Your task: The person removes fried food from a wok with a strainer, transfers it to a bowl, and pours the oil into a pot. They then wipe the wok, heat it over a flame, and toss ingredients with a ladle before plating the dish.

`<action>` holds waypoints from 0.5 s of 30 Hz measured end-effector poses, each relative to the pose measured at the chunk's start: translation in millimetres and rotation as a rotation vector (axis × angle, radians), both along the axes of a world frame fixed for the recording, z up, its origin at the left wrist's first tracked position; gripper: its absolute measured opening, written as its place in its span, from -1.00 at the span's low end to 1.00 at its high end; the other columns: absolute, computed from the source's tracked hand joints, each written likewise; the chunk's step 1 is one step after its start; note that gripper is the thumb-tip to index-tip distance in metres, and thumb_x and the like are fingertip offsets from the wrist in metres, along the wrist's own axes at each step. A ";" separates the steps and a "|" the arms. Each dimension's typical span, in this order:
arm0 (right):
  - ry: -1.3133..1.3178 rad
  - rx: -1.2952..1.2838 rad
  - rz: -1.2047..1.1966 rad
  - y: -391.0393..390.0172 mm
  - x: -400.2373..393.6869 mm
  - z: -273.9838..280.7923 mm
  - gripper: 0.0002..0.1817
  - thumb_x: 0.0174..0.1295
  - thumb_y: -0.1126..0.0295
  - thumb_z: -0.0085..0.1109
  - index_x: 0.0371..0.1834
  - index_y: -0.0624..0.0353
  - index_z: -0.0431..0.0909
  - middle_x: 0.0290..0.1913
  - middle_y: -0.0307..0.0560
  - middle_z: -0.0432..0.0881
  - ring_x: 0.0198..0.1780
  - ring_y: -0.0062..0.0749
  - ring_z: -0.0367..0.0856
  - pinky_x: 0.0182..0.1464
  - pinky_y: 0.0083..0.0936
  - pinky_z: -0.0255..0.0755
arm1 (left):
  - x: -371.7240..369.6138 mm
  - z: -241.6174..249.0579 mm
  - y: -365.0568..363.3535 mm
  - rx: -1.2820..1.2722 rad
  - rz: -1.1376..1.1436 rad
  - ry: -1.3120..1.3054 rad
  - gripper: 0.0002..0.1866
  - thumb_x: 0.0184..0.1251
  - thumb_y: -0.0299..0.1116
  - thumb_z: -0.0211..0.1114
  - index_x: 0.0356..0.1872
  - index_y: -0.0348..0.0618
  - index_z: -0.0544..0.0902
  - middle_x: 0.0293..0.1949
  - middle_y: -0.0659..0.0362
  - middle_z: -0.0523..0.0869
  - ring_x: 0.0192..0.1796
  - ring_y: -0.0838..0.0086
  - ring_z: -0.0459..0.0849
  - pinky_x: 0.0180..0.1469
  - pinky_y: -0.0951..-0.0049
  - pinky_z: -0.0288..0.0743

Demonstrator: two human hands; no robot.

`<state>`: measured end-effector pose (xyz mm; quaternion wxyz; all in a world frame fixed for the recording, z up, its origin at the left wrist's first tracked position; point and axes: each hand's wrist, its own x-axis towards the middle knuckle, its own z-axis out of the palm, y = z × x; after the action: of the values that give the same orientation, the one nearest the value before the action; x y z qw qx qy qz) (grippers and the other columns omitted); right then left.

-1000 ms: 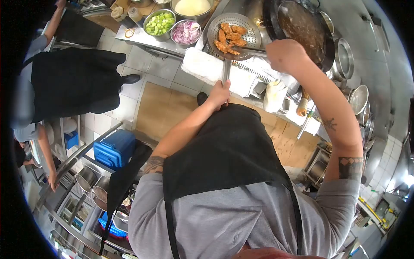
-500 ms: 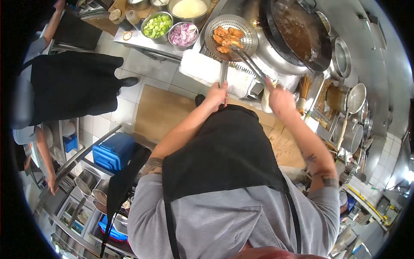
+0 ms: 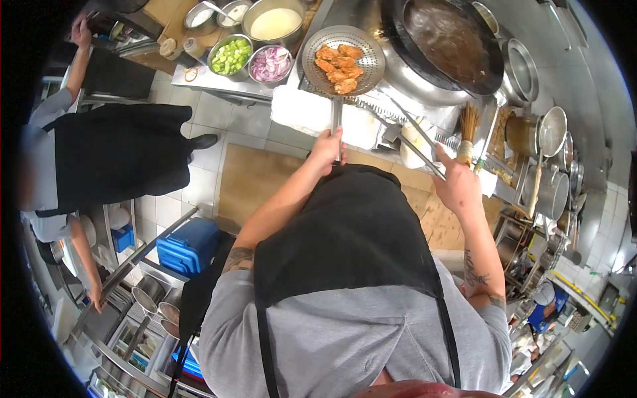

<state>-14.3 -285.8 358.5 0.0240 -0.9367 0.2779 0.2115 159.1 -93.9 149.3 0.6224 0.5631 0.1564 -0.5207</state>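
- Head view: a metal counter (image 3: 219, 87) runs along the far side of my workspace, with 3 bowls near its left end: chopped green vegetable (image 3: 229, 56), sliced purple onion (image 3: 270, 64) and a pale liquid (image 3: 275, 23).
- To the right of them sits a dark wok (image 3: 492, 56) with brown liquid (image 3: 444, 40) in it; strainers and pots crowd the shelf beyond.
- A folded white towel (image 3: 298, 114) lies along the counter edge, and a bristle brush (image 3: 468, 129) stands near my right hand (image 3: 459, 179).
- Light boards (image 3: 249, 176) cover part of the tiled floor; a blue bin (image 3: 188, 247) is at my left, and a co-worker (image 3: 119, 149) in a black apron is beyond it.
- My left hand (image 3: 325, 151) is wrapped around the handle (image 3: 336, 113) of a perforated skimmer (image 3: 371, 54), held level with the counter, forearm reaching forward.
- The browned pieces (image 3: 340, 67) sit heaped in the skimmer's bowl, left of the wok and apart from it.
- My right hand grips metal tongs (image 3: 423, 158), forearm raised forward; their 2 arms are spread, pointing up and left, with nothing pinched between them.
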 end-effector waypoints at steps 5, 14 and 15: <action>-0.219 0.228 -0.307 -2.5 -31.3 8.1 -0.25 0.09 0.35 0.34 0.44 -0.01 0.35 -0.40 -0.07 0.62 -0.38 -0.26 0.62 -0.20 -0.35 0.52 | 2.2 -3.8 2.7 -0.040 0.018 0.045 -0.71 0.51 -0.08 0.13 -0.10 -0.10 0.45 -0.40 0.20 0.54 -0.54 0.46 0.51 -0.57 0.36 0.45; -1.062 0.251 -0.645 -53.8 -161.6 -87.0 -0.37 0.28 0.44 0.28 0.37 0.41 0.27 -0.06 -0.06 0.64 -0.14 -0.55 0.58 -0.07 -0.58 0.49 | 11.4 -5.2 8.5 -0.048 -0.002 0.050 -0.81 0.47 -0.21 0.19 -0.22 -0.08 0.45 -0.51 0.28 0.48 -0.55 0.54 0.44 -0.56 0.45 0.36; -1.054 0.179 -0.723 -65.2 -180.1 -102.4 -0.39 0.29 0.42 0.26 0.35 0.45 0.27 0.04 0.03 0.63 -0.01 -0.46 0.59 0.05 -0.53 0.47 | 8.6 -8.3 3.9 -0.055 -0.018 0.027 -0.82 0.46 -0.24 0.20 -0.26 -0.07 0.44 -0.54 0.30 0.45 -0.56 0.56 0.42 -0.57 0.46 0.33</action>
<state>-194.4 -351.0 256.2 0.3053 -0.7567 0.5079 -0.2761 167.7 -90.0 141.0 0.6307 0.5401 0.1455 -0.5379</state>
